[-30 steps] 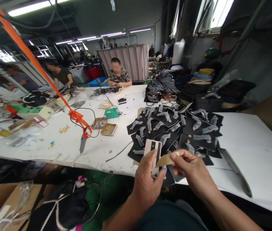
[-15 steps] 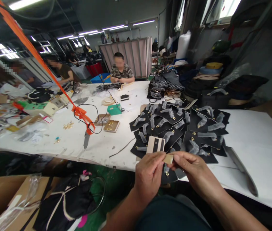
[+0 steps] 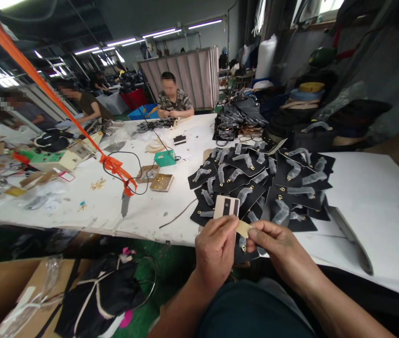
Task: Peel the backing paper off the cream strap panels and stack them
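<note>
My left hand is closed on a beige card-like piece with dark stripes, its upper part showing above my fingers. From that hand a short strip of yellowish tape stretches across to my right hand, which pinches its other end. Just beyond both hands lies a pile of black flat panels, with handles in clear plastic wrap and small gold-coloured fittings. My palms and the lower part of the beige piece are hidden.
An orange ribbon holds up a grey tool over the white table. Near it are a green box and a small carton of gold fittings. A curved grey bar lies at right. A co-worker sits across.
My right hand has drawn slightly away from the left, and more of the yellowish strip shows between them. The whole view has shifted a little.
</note>
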`<state>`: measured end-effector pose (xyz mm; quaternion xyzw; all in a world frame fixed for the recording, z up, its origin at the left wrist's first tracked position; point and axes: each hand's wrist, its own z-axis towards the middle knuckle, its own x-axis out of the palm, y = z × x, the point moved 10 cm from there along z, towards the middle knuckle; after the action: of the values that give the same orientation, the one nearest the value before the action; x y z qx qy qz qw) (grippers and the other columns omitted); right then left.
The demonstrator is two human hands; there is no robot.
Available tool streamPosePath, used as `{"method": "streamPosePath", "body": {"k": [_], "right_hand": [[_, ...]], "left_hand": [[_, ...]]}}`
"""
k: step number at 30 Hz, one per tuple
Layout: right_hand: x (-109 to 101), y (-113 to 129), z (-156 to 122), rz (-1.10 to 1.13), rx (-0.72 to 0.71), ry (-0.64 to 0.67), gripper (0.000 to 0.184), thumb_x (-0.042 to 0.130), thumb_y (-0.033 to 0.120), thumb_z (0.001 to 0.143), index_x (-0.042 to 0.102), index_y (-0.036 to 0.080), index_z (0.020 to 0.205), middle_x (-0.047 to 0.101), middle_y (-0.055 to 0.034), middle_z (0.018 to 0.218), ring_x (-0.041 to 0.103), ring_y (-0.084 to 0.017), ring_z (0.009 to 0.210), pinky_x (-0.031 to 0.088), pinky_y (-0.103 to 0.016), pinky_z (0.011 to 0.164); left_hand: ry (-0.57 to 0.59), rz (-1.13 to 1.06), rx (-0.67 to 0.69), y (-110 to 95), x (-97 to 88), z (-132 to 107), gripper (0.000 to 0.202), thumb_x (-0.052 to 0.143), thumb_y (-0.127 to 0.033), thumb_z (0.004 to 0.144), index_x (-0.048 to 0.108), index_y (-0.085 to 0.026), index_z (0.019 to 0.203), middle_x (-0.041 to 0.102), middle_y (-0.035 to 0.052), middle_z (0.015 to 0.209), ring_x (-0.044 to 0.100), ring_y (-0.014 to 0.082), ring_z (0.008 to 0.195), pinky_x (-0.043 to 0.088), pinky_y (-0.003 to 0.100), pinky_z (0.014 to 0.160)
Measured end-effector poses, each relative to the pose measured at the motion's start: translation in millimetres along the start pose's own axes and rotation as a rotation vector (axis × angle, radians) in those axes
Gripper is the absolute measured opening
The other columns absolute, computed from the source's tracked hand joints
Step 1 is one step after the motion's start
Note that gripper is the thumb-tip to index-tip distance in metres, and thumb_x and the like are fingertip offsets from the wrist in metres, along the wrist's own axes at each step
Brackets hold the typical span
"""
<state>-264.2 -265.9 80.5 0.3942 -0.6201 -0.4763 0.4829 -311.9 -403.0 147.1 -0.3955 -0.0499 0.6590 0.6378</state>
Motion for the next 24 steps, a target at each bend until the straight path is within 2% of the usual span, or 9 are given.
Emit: {"method": "streamPosePath", "body": {"k": [6, 10, 13, 17, 20, 24], "right_hand": [[3, 3, 0, 0.009, -0.046, 0.023, 0.029, 0.071, 0.049, 0.094, 0.075, 0.020, 0.091, 0.067, -0.0008, 0.077, 0.059, -0.017, 0.075, 0.044, -0.029, 0.075], [3, 7, 0, -0.040, -0.058, 0.002, 0.031, 0.071, 0.051, 0.093, 0.075, 0.020, 0.092, 0.067, -0.0009, 0.077, 0.057, -0.016, 0.071, 0.045, -0.028, 0.069], [4, 12, -1, -0.120, -0.075, -0.017, 0.032, 0.072, 0.052, 0.091, 0.076, 0.021, 0.093, 0.068, -0.0012, 0.077, 0.055, -0.016, 0.069, 0.045, -0.028, 0.066], [7, 15, -3, -0.250, -0.131, -0.020, 0.030, 0.071, 0.051, 0.092, 0.076, 0.021, 0.087, 0.066, -0.0008, 0.075, 0.056, -0.017, 0.070, 0.045, -0.028, 0.066], [9, 14, -3, -0.309, -0.167, -0.026, 0.031, 0.069, 0.051, 0.093, 0.075, 0.022, 0.084, 0.067, -0.0015, 0.078, 0.058, -0.019, 0.074, 0.046, -0.029, 0.069], [12, 18, -1, -0.382, -0.233, -0.042, 0.029, 0.068, 0.048, 0.094, 0.073, 0.023, 0.080, 0.065, -0.0016, 0.079, 0.059, -0.019, 0.075, 0.046, -0.031, 0.071]], "left_hand": [[0.120, -0.115, -0.107, 1, 9.5, -1, 0.030, 0.059, -0.016, 0.094, 0.074, -0.022, 0.119, 0.072, 0.0098, 0.114, 0.068, 0.0222, 0.106, 0.057, 0.034, 0.094], [0.211, -0.334, -0.298, 5, 15.6, -7, 0.032, 0.062, -0.026, 0.095, 0.070, -0.018, 0.124, 0.074, 0.0095, 0.107, 0.070, 0.0202, 0.093, 0.058, 0.030, 0.084], [0.198, -0.479, -0.544, 23, 21.3, -16, 0.029, 0.064, -0.039, 0.096, 0.075, -0.016, 0.111, 0.075, 0.0085, 0.095, 0.070, 0.0194, 0.084, 0.057, 0.028, 0.076], [0.146, -0.699, -0.833, 49, 33.9, -31, 0.034, 0.075, -0.047, 0.087, 0.074, -0.013, 0.092, 0.073, 0.0064, 0.080, 0.068, 0.0168, 0.071, 0.057, 0.026, 0.067], [0.177, -0.846, -0.929, 57, 44.2, -37, 0.036, 0.079, -0.047, 0.082, 0.074, -0.012, 0.087, 0.072, 0.0069, 0.078, 0.068, 0.0176, 0.071, 0.057, 0.026, 0.063], [0.190, -0.950, -0.997, 61, 49.7, -45, 0.035, 0.079, -0.045, 0.081, 0.073, -0.012, 0.087, 0.070, 0.0069, 0.079, 0.068, 0.0180, 0.073, 0.059, 0.027, 0.061]]}}
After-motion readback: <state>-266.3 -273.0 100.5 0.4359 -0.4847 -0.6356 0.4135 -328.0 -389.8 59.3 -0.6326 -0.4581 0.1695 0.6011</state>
